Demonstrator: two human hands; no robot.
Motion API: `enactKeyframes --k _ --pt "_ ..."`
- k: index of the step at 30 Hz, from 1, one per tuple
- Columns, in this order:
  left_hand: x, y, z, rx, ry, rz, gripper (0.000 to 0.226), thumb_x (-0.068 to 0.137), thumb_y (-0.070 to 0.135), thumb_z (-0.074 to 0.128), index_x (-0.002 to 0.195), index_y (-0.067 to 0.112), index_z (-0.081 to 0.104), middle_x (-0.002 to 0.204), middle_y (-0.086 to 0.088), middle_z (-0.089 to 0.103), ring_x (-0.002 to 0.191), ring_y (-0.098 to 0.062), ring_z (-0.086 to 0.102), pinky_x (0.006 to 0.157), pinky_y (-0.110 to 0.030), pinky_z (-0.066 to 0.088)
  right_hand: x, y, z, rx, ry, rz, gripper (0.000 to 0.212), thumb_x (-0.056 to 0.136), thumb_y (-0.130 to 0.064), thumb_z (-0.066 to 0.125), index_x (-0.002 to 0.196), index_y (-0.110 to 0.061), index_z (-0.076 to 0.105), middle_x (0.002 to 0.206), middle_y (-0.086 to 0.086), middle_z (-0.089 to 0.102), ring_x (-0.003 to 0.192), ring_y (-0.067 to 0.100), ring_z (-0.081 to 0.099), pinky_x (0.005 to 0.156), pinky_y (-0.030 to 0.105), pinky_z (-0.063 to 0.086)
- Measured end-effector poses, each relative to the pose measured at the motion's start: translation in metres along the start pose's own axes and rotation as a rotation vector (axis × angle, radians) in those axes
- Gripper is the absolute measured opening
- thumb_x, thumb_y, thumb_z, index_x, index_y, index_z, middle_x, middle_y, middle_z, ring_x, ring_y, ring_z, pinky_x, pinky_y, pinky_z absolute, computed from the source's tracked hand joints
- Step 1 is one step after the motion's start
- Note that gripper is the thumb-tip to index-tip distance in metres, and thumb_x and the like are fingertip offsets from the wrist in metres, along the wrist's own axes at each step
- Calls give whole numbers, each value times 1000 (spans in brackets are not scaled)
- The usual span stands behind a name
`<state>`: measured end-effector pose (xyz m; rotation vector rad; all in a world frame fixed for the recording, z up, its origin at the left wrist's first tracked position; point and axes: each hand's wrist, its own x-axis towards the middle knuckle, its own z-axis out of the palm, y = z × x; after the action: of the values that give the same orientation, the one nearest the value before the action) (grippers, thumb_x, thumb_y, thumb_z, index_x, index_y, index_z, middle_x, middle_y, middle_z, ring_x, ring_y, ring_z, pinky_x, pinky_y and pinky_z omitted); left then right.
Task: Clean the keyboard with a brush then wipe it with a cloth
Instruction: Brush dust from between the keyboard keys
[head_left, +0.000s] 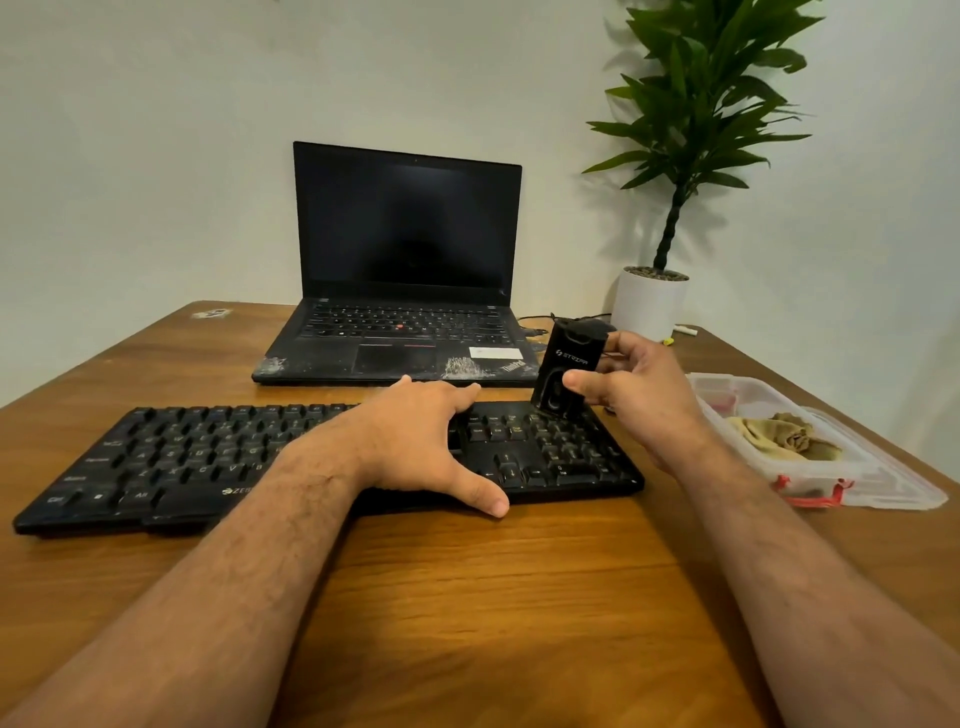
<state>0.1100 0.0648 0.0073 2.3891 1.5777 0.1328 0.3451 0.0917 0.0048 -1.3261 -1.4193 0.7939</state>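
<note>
**Desk contents: one keyboard, one brush, one cloth, two hands**

One wooden table (467, 597), carrying everything below.

One laptop (402, 270), black, lid up, screen dark, at the far middle of the table.

One keyboard (182, 457), black, lying flat just in front of the laptop. Its long axis runs left to right, the right end sitting slightly farther from the viewer than the left; the number pad is at the right end.

One potted plant (691, 119), green leaves in a white pot, at the far right by the wall.

One clear plastic box (878, 483) with red clips, lid off, on the table to the right of the keyboard and well apart from it.

One left hand (431, 436), fingers straight and spread, palm down, pressing on the keyboard's right-centre section; thumb over the near edge.

One right hand (639, 389), thumb and fingers pinching the brush.

One brush (569, 371), a small black block with white lettering, held near upright with its long axis leaning slightly right at the top. Its lower end meets the far corner of the number pad.

One cloth (779, 434), tan, crumpled, lying inside the plastic box.
</note>
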Motion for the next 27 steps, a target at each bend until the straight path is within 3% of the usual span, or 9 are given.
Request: enactKeyframes --k 5,9,13,17,20,24,27 --pt "1 1 -2 -8 -16 -11 138 43 85 66 158 31 13 161 10 27 147 -18 25 124 -46 16 -12 -3 -12 7 -189 -65 43 80 4 75 113 -24 72 101 -3 79 99 15 74 79 30 57" --pt "0 0 -2 -12 -17 -13 140 40 86 65 158 31 13 161 10 27 148 -20 23 123 -48 17 -23 -4 -23 47 -321 -91 43 77 9 72 114 -12 73 105 8 78 106 27 72 89 43 56" --pt "0 2 -2 -1 -2 -13 138 43 85 68 159 31 14 160 11 29 148 -20 24 124 -46 15 -14 -1 -16 10 -123 -34 42 82 1 75 117 -22 71 95 -6 79 91 12 76 76 28 60" --pt "-2 6 -3 16 5 0 131 53 78 73 159 29 13 160 10 29 146 -16 26 124 -42 13 -4 5 -11 -35 49 -10 47 81 -12 81 123 -29 70 100 -13 78 99 7 72 98 45 55" --pt "-2 6 -4 23 0 3 131 53 78 72 159 28 13 161 10 28 147 -15 26 124 -41 11 -12 0 -19 -78 -30 -32 46 79 -5 80 118 -29 73 101 -12 78 105 10 71 105 50 49" --pt "-1 2 -2 -2 4 4 134 50 81 72 159 29 14 161 10 28 148 -16 23 125 -43 8 -30 -8 -38 -12 -245 -91 41 69 1 76 105 -18 76 101 1 79 104 19 73 103 53 49" --pt "0 1 -1 -1 8 9 134 50 82 72 159 29 15 161 10 28 148 -15 24 125 -43 8 -24 -3 -34 -46 -159 -53 40 76 3 76 109 -20 75 98 -3 79 100 14 74 103 52 49"
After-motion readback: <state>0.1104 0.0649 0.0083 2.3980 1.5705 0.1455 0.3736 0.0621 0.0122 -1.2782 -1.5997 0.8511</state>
